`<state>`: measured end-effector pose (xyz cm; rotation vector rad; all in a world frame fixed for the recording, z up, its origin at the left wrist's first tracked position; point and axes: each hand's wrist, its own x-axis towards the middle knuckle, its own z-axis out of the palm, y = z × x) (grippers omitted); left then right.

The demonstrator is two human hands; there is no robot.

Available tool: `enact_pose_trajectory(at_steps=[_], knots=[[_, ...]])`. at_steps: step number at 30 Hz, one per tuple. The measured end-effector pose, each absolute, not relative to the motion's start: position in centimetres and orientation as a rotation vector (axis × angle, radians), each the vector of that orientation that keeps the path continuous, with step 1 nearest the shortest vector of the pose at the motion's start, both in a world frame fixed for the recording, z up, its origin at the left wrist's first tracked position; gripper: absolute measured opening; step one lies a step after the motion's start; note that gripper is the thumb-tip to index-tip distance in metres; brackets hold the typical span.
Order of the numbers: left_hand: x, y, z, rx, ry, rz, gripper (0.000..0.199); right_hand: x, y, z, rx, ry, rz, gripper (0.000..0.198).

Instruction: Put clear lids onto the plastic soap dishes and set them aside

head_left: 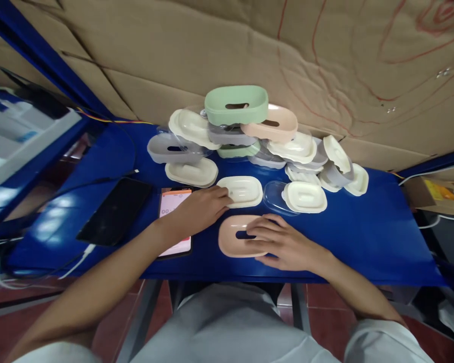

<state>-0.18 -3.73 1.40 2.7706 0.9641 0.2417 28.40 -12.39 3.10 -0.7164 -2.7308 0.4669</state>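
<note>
Near the front edge of the bench (371, 237), the right hand (283, 244) spreads half-wide over the peach tray (228, 238); the left hand's (212, 202) bent fingers meet the cream dish (247, 191) behind. Whether either grips, one cannot tell. Both pieces look light, stiff, slick, best held by their rims.

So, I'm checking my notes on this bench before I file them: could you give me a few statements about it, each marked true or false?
1. The right hand is on a peach dish. True.
2. A green dish is stacked on top of other pieces. True.
3. The left hand is on the green dish. False: its fingers are at the left end of a cream piece.
4. The phone at the left wrist has a dark screen. False: its screen is lit.
5. Brown cardboard stands behind the dishes. True.
</note>
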Motion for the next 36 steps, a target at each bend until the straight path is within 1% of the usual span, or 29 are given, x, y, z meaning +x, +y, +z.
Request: enact_pose_trajectory(at_steps=[2,5,7,8,10,13,15,17,20,23,27,31,36], knots=[[-0.6,-4.0,1.7,2.732,0.904,0.226,0.023,29.1,-11.9,3.4,-0.683,-2.561,0.541,0.032],[-0.8,-4.9,2.3,2.749,0.782,0.162,0.019,30.9,-11.2,4.6,-0.614,-2.246,0.782,0.038],[-0.7,-5.8,2.7,2.843,0.693,0.093,0.016,32.1,-10.9,5.5,-0.628,-2.102,0.814,0.037],[-0.5,-6.3,3.0,2.909,0.655,0.068,0.016,32.4,-10.8,5.8,-0.684,-2.073,0.744,0.036],[-0.1,-7.1,3.6,3.059,0.612,0.089,0.015,32.4,-10.9,5.8,-0.841,-2.106,0.466,0.037],[0.3,-8.1,4.6,3.249,0.525,0.301,0.012,30.9,-11.1,4.9,-0.961,-2.301,0.074,0.039],[0.5,-8.4,5.1,3.313,0.484,0.444,0.013,29.5,-11.2,3.9,-0.925,-2.455,-0.022,0.033],[0.6,-8.5,5.3,3.347,0.514,0.5,0.016,28.3,-11.3,2.9,-0.861,-2.559,-0.061,0.026],[0.7,-8.5,4.8,3.343,0.622,0.42,0.023,27.7,-11.4,1.9,-0.818,-2.635,-0.056,0.022],[0.8,-8.2,4.1,3.28,0.643,0.311,0.026,28.1,-11.2,1.5,-0.823,-2.696,-0.005,0.028],[0.9,-7.9,3.5,3.211,0.634,0.259,0.03,28.7,-10.9,1.8,-0.829,-2.693,0.039,0.036],[0.9,-7.8,3.2,3.192,0.637,0.283,0.027,28.8,-11.0,1.9,-0.858,-2.717,0.066,0.036],[0.6,-7.7,3.0,3.199,0.643,0.228,0.021,28.7,-11.0,1.0,-0.842,-2.779,-0.118,0.033]])
